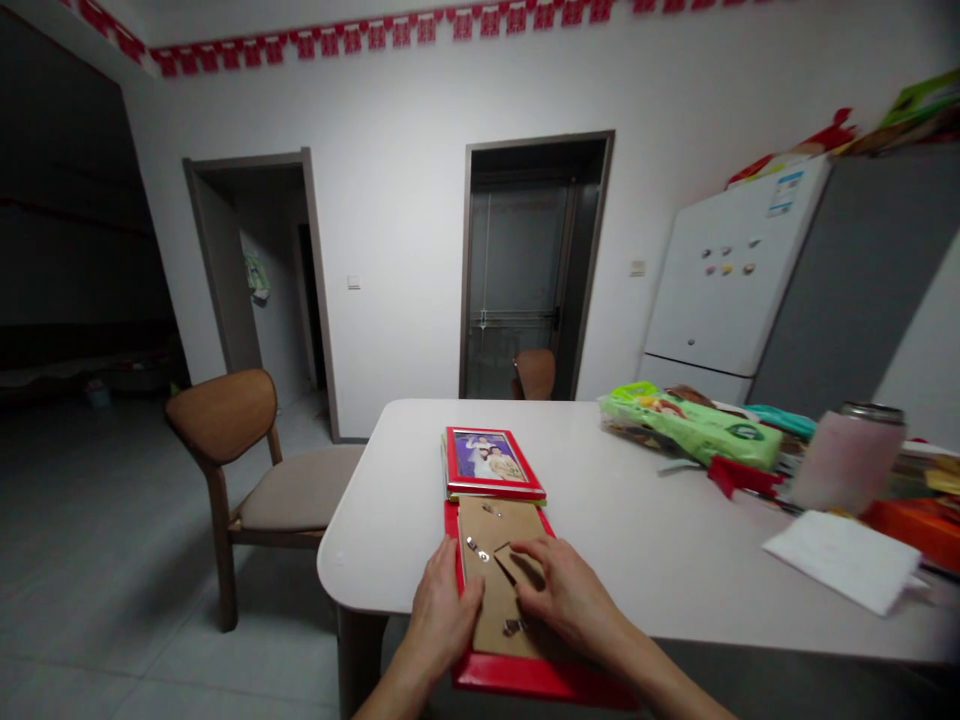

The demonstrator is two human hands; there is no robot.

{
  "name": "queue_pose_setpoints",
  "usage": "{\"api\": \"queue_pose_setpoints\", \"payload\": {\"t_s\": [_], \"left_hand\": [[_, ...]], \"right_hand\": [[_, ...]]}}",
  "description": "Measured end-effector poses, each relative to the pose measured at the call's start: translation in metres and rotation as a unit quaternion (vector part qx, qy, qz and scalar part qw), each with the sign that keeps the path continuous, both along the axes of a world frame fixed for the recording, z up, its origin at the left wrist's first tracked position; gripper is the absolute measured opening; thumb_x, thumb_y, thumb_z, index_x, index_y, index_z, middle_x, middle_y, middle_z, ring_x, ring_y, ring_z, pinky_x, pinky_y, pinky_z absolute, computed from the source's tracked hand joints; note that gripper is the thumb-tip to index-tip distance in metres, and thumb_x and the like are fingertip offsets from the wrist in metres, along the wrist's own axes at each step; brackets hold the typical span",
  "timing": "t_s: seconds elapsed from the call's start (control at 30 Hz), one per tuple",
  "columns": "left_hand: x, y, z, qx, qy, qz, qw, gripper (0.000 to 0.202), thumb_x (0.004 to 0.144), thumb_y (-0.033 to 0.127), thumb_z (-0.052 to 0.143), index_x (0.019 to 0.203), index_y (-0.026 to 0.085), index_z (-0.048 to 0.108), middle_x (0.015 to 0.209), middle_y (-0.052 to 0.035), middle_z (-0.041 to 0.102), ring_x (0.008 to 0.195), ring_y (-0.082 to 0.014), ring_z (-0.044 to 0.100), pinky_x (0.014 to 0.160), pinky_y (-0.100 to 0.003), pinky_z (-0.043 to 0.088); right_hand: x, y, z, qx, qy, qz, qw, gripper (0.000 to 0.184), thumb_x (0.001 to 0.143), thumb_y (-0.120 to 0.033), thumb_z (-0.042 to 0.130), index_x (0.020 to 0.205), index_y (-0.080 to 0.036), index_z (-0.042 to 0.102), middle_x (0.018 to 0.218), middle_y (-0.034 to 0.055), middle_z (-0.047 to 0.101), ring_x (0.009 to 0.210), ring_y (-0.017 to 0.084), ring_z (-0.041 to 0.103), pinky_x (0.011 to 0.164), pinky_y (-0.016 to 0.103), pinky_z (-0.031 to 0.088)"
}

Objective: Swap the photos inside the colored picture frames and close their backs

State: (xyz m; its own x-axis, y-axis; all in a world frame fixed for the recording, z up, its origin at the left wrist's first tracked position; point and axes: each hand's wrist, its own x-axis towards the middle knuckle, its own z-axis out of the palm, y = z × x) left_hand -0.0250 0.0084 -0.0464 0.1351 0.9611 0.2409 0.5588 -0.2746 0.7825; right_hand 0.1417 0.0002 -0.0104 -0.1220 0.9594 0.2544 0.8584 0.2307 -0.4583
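A red picture frame (517, 672) lies face down at the table's near edge, its brown backing board (491, 620) turned up. Small metal fittings (477, 549) dot the board. My left hand (442, 605) grips the frame's left side, thumb resting on the board. Over the right half is my right hand (566, 595), with thumb and index finger around a brown flap (531, 572) in the board; a dark gap shows along the flap's edge. Just beyond lies a second red picture frame (491, 458), face up with a photo of people, apparently on top of others.
On the white table (397, 500), the right side holds a green tissue pack (690, 425), a pink jar (851, 460), a white paper sheet (844, 560) and an orange box (919, 530). A wooden chair (225, 415) stands left; a fridge (727, 280) is at the back right.
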Motion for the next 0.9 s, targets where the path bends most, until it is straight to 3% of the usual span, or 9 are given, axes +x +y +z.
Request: {"api": "queue_pose_setpoints", "payload": {"t_s": [0.1, 0.2, 0.33, 0.47, 0.63, 0.8, 0.9], "left_hand": [[0.000, 0.001, 0.008, -0.017, -0.141, -0.018, 0.990, 0.028, 0.068, 0.028, 0.047, 0.092, 0.017, 0.055, 0.104, -0.0056, 0.057, 0.098, -0.0194, 0.050, 0.084, -0.027, 0.037], [-0.011, 0.004, 0.016, -0.068, -0.273, 0.000, 0.960, 0.024, 0.067, 0.038, 0.048, 0.075, 0.017, 0.053, 0.083, -0.0035, 0.063, 0.080, -0.0191, 0.056, 0.069, -0.027, 0.043], [-0.051, 0.009, 0.026, -0.102, -0.303, 0.020, 0.947, 0.031, 0.065, 0.047, 0.046, 0.074, 0.018, 0.050, 0.066, 0.0010, 0.061, 0.060, -0.0157, 0.057, 0.055, -0.025, 0.044], [-0.094, 0.018, 0.021, -0.116, -0.284, 0.052, 0.950, 0.034, 0.057, 0.047, 0.053, 0.070, 0.016, 0.052, 0.061, 0.0015, 0.060, 0.055, -0.0153, 0.056, 0.051, -0.024, 0.041], [-0.114, 0.032, 0.002, -0.110, -0.219, 0.101, 0.964, 0.030, 0.058, 0.045, 0.052, 0.063, 0.016, 0.053, 0.057, 0.0011, 0.058, 0.055, -0.0152, 0.055, 0.049, -0.023, 0.039], [-0.121, 0.039, -0.002, -0.090, -0.091, 0.148, 0.981, 0.018, 0.064, 0.033, 0.050, 0.060, 0.016, 0.051, 0.056, 0.0010, 0.057, 0.058, -0.0159, 0.055, 0.050, -0.021, 0.037], [-0.122, 0.038, 0.001, -0.068, 0.000, 0.171, 0.983, 0.017, 0.065, 0.027, 0.052, 0.075, 0.015, 0.054, 0.060, -0.0003, 0.058, 0.063, -0.0178, 0.056, 0.054, -0.023, 0.037]], "right_hand": [[-0.009, -0.002, 0.012, 0.022, 0.007, 0.001, 1.000, 0.036, 0.060, -0.021, 0.049, 0.094, -0.018, 0.060, 0.092, 0.0073, 0.059, 0.088, 0.020, 0.051, 0.080, 0.029, 0.038], [-0.026, -0.006, 0.023, 0.034, 0.040, 0.037, 0.998, 0.034, 0.063, -0.024, 0.051, 0.095, -0.019, 0.060, 0.093, 0.0068, 0.058, 0.088, 0.019, 0.050, 0.079, 0.028, 0.038], [-0.034, -0.006, 0.028, 0.048, 0.084, 0.084, 0.992, 0.037, 0.069, -0.035, 0.050, 0.102, -0.020, 0.056, 0.102, 0.0071, 0.056, 0.093, 0.019, 0.050, 0.082, 0.030, 0.038], [-0.001, 0.006, 0.011, 0.035, 0.033, 0.007, 0.999, 0.038, 0.072, -0.036, 0.044, 0.102, -0.018, 0.056, 0.100, 0.0096, 0.058, 0.091, 0.021, 0.052, 0.080, 0.032, 0.039], [0.045, 0.015, -0.017, -0.020, -0.048, -0.083, 0.995, 0.039, 0.072, -0.036, 0.040, 0.102, -0.016, 0.055, 0.094, 0.0109, 0.060, 0.087, 0.022, 0.055, 0.078, 0.030, 0.039], [0.050, 0.014, -0.028, -0.063, -0.066, -0.104, 0.990, 0.046, 0.071, -0.036, 0.039, 0.109, -0.013, 0.049, 0.095, 0.0129, 0.061, 0.083, 0.023, 0.056, 0.071, 0.031, 0.040], [0.045, 0.014, -0.028, -0.053, -0.072, -0.109, 0.990, 0.044, 0.070, -0.030, 0.038, 0.110, -0.012, 0.048, 0.095, 0.0129, 0.061, 0.084, 0.023, 0.057, 0.072, 0.030, 0.040]]}}
